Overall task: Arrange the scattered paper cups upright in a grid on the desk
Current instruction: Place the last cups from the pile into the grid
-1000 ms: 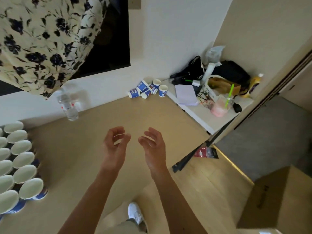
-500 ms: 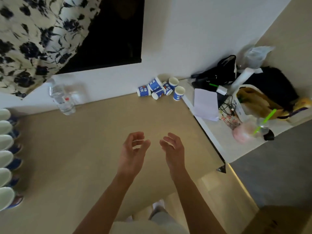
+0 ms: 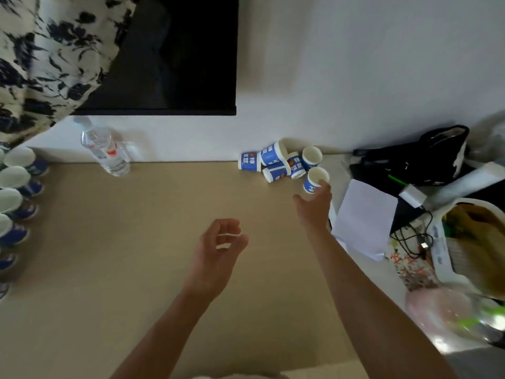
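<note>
Looking at the left hand [image 3: 216, 250] and the right hand [image 3: 314, 203]: bare, both, and bare on back along the forearms [image 3: 169, 318] to the frame edge. Well behind the grip, low between the arms, catching a blurred sliver of pale clothing [image 3: 235, 376], too little to tell the garment.

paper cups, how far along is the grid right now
Done: rows of upright cups stand along the left edge of the desk. In hand: the right hand touches the nearest scattered cup, thumb apart, no grip closed yet; the left hand is empty. To do: five more cups in the pile by the wall, mostly tipped over.
</note>
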`<state>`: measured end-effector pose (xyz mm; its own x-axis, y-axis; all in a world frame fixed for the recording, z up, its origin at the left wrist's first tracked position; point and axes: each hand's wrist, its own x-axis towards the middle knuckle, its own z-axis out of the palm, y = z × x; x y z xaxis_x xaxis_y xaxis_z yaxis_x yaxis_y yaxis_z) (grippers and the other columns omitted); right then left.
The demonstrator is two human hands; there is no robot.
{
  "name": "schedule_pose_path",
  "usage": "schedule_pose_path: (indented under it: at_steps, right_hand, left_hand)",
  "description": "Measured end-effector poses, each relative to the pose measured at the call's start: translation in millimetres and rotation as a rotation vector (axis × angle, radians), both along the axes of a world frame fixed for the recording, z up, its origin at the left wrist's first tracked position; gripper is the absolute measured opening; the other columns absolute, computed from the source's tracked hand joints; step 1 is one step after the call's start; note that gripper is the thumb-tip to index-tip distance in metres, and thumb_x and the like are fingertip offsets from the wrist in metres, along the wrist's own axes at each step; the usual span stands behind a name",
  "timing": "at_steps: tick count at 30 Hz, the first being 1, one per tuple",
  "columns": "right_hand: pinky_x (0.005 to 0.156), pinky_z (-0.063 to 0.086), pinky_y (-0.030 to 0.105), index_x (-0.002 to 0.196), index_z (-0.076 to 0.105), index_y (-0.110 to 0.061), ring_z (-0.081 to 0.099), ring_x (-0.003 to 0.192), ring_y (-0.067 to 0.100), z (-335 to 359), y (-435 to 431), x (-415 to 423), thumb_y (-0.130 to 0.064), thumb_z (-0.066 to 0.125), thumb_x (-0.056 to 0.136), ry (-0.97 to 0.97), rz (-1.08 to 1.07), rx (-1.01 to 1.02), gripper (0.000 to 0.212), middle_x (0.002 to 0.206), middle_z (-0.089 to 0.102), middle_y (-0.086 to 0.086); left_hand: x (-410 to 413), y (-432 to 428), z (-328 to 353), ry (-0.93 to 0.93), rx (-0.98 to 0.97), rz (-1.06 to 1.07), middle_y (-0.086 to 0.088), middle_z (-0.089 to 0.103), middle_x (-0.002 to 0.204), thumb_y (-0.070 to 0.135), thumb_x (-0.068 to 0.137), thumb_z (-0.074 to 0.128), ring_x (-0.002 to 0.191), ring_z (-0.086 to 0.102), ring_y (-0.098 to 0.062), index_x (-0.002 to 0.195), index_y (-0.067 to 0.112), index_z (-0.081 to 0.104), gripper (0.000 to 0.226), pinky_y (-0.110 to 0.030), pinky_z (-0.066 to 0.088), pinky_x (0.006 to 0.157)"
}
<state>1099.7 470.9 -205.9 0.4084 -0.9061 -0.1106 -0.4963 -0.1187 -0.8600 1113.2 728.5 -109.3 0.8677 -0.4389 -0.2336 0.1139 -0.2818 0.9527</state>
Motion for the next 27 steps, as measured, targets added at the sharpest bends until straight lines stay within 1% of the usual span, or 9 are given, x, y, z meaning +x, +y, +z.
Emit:
schedule_pose_path:
  at_steps: [3,7,10,12,15,20,23,25,27]
  right_hand:
    - [0.094,0.047,0.039,0.149,0.031,-0.011,0.047,0.125,0.030,-13,-48,11,-0.015,0.078,0.075,0.134,0.042,-0.098,0.087,0.139,0.041,0.013]
    - [0.101,0.043,0.046,0.152,0.028,-0.013,0.042,0.133,0.034,-31,-104,23,-0.024,0.085,0.073,0.317,0.091,-0.172,0.098,0.146,0.039,0.014]
    - [0.103,0.042,0.047,0.151,0.027,-0.011,0.039,0.136,0.035,-44,-131,29,-0.028,0.086,0.070,0.400,0.182,-0.199,0.101,0.148,0.039,0.015]
    - [0.103,0.041,0.048,0.150,0.028,-0.011,0.039,0.136,0.035,-50,-141,31,-0.030,0.087,0.068,0.439,0.240,-0.228,0.103,0.147,0.040,0.015]
    - [0.102,0.041,0.049,0.148,0.031,-0.013,0.043,0.133,0.036,-59,-146,33,-0.033,0.089,0.068,0.476,0.313,-0.269,0.101,0.144,0.043,0.015]
    - [0.099,0.043,0.047,0.144,0.037,-0.014,0.050,0.126,0.034,-70,-147,34,-0.028,0.086,0.071,0.428,0.343,-0.311,0.089,0.140,0.050,0.012]
    - [0.099,0.042,0.046,0.140,0.041,-0.015,0.053,0.122,0.033,-69,-149,31,-0.026,0.084,0.072,0.358,0.347,-0.292,0.082,0.136,0.052,0.009]
    - [0.099,0.045,0.046,0.138,0.042,-0.015,0.055,0.120,0.029,-62,-148,29,-0.027,0.084,0.072,0.256,0.345,-0.258,0.079,0.134,0.054,0.006]
    - [0.095,0.047,0.039,0.140,0.043,-0.017,0.056,0.118,0.022,-46,-139,27,-0.027,0.084,0.072,0.131,0.382,-0.159,0.080,0.132,0.056,0.002]
  left_hand:
    - [-10,-6,-8,0.013,0.042,0.044,0.002,0.070,0.102,0.011,0.091,0.070,0.084,0.067,0.003,0.103,0.020,0.065,0.016,-0.009,0.049,0.067]
    - [-17,-12,-22,0.031,0.084,0.091,0.001,0.072,0.101,0.013,0.089,0.073,0.084,0.067,0.002,0.105,0.021,0.065,0.020,-0.011,0.051,0.067]
    - [-22,-18,-30,0.041,0.092,0.131,0.002,0.072,0.101,0.022,0.084,0.077,0.084,0.068,-0.001,0.104,0.024,0.065,0.023,-0.014,0.052,0.068]
    - [-26,-23,-32,0.049,0.111,0.143,0.002,0.072,0.101,0.014,0.088,0.075,0.084,0.068,-0.003,0.104,0.023,0.065,0.021,-0.015,0.053,0.068]
    - [-28,-31,-32,0.039,0.142,0.134,0.005,0.072,0.100,0.013,0.089,0.072,0.086,0.069,-0.004,0.104,0.026,0.065,0.020,-0.019,0.054,0.070]
    - [-28,-42,-31,0.046,0.134,0.108,0.012,0.071,0.101,0.028,0.086,0.074,0.089,0.068,-0.003,0.104,0.028,0.065,0.020,-0.023,0.055,0.074]
    - [-27,-50,-32,0.045,0.153,0.082,0.009,0.071,0.100,0.023,0.088,0.073,0.089,0.068,-0.003,0.105,0.028,0.065,0.019,-0.024,0.054,0.075]
    - [-27,-55,-33,0.037,0.171,0.057,0.007,0.070,0.100,0.017,0.089,0.073,0.089,0.067,-0.002,0.105,0.027,0.065,0.021,-0.027,0.055,0.076]
    - [-25,-61,-34,-0.022,0.216,0.023,0.010,0.069,0.103,0.018,0.087,0.074,0.093,0.066,-0.003,0.108,0.028,0.063,0.026,-0.027,0.055,0.078]
